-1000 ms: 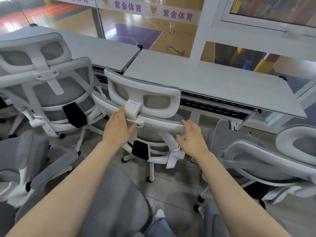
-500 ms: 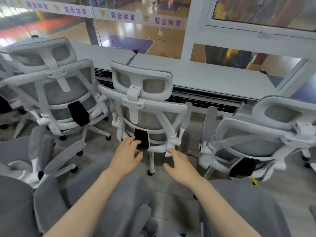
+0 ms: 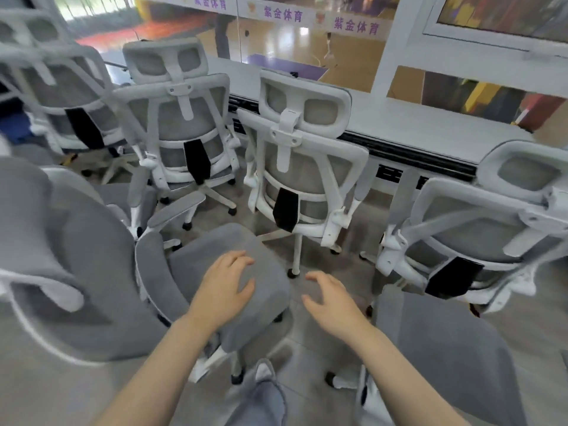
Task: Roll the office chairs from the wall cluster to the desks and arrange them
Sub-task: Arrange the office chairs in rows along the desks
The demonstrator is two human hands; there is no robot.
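Glass panels behind the white worktop (image 3: 430,124) look out on a wood-floored court with purple lettering along the top. Along the worktop's near edge I see a row of grey mesh chairs with white frames, backs toward me: the middle chair (image 3: 302,161) is tucked against the edge, another chair (image 3: 181,130) stands just beside it to the left, and a third (image 3: 479,216) to the right sits turned at an angle. Closer in, a seat (image 3: 227,272) of a chair facing sideways lies under my left hand (image 3: 226,287), whose fingers are loosely spread and slightly bent over the cushion; I cannot tell whether it touches the fabric. My right hand (image 3: 330,299) hovers over the grey floor (image 3: 313,250) with fingers relaxed and apart, holding nothing, well short of the middle chair.
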